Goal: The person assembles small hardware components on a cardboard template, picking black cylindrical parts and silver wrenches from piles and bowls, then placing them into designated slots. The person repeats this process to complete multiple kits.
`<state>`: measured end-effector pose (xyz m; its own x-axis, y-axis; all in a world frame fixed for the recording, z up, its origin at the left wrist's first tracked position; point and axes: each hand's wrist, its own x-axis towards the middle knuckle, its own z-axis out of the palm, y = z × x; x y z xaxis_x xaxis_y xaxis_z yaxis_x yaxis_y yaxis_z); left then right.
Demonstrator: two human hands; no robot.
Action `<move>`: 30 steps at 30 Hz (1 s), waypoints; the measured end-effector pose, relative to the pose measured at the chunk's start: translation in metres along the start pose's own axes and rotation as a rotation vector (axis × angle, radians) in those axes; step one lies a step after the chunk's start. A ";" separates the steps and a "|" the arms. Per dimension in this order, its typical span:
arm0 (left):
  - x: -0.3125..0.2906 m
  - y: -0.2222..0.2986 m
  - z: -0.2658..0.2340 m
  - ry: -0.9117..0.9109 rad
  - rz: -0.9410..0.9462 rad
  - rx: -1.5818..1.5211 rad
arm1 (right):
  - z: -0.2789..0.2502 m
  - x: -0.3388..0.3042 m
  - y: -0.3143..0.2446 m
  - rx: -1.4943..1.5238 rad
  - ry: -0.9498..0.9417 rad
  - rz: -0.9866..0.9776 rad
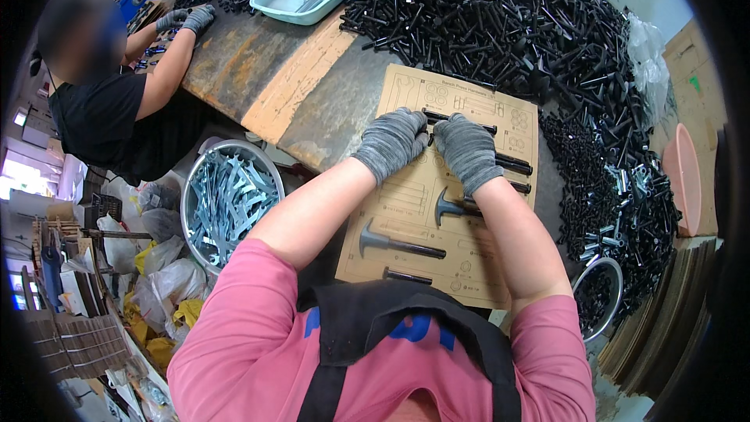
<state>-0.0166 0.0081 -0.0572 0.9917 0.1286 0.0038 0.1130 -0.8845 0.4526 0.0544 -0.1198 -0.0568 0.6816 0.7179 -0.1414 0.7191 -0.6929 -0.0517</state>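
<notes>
Both my hands wear grey knit gloves, close together over a brown cardboard sheet [367, 258] printed with part outlines. My left hand [393, 143] is closed, fingers curled in; whatever they grip is hidden. My right hand [467, 152] is closed too, its fingertips at a long black bolt [482, 126] lying along the sheet's far part. A small dark piece shows between the hands. Further black bolts [513, 162] lie right of my right hand. Nearer me are a T-shaped piece with a broad curved head [447, 208], a similar one [398, 245] and a shorter black bolt [408, 276].
A large heap of black bolts [476, 27] covers the table's far side and continues down the right. A pale-blue tray [285, 14] holds silvery parts. Left stands a metal bowl [186, 223] of flat metal pieces. A gloved co-worker [98, 109] works at the far left.
</notes>
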 end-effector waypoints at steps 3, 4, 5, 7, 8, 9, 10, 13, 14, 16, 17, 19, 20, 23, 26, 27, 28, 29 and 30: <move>0.000 0.001 0.000 -0.009 -0.050 0.028 | -0.002 -0.003 -0.001 0.012 0.035 -0.003; 0.000 0.001 0.001 0.003 -0.064 0.034 | -0.004 -0.003 -0.001 0.016 0.013 0.003; -0.001 0.002 0.001 0.026 -0.071 0.038 | -0.005 -0.005 0.000 0.022 0.012 0.002; -0.001 0.003 0.000 0.031 -0.073 0.032 | -0.008 -0.006 0.000 0.028 0.001 0.016; -0.002 0.002 -0.002 0.050 -0.066 0.015 | -0.010 -0.007 0.000 0.037 0.014 0.017; -0.004 0.002 -0.003 0.054 -0.073 0.002 | -0.011 -0.008 0.001 0.044 0.029 0.017; -0.003 0.001 -0.005 0.008 -0.132 -0.040 | -0.012 -0.007 0.002 0.033 0.001 0.018; -0.005 -0.001 -0.010 -0.028 -0.200 -0.058 | -0.011 -0.005 0.004 0.042 -0.002 0.044; -0.005 -0.001 -0.010 -0.019 -0.171 -0.048 | -0.010 -0.003 0.003 0.030 -0.010 0.048; -0.005 -0.001 -0.009 -0.039 -0.147 -0.101 | -0.006 0.001 0.003 0.029 -0.014 0.042; -0.006 -0.001 -0.008 -0.031 -0.131 -0.125 | -0.004 0.003 0.002 0.033 0.002 0.028; -0.007 -0.001 -0.007 -0.007 -0.052 -0.022 | 0.000 0.006 0.002 -0.011 0.070 -0.004; -0.008 -0.001 -0.006 0.000 -0.025 0.037 | 0.001 0.007 0.001 -0.025 0.113 -0.024; -0.010 -0.003 -0.003 0.021 0.020 0.011 | 0.003 0.007 -0.001 -0.047 0.135 -0.054; -0.012 -0.004 0.000 0.052 0.061 0.007 | -0.001 0.005 -0.002 -0.045 0.116 -0.058; -0.012 -0.004 0.002 0.062 0.076 0.002 | -0.003 0.003 -0.001 -0.046 0.084 -0.057; -0.011 -0.004 0.003 0.080 0.090 0.005 | -0.006 0.002 0.000 -0.047 0.041 -0.046; -0.011 -0.004 0.004 0.089 0.097 0.009 | -0.008 0.001 0.000 -0.044 0.027 -0.049; -0.010 -0.004 0.005 0.085 0.091 0.029 | -0.010 0.000 0.000 -0.044 0.002 -0.026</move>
<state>-0.0267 0.0085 -0.0633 0.9893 0.0839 0.1192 0.0262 -0.9067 0.4210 0.0558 -0.1192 -0.0467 0.6628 0.7358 -0.1390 0.7418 -0.6705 -0.0117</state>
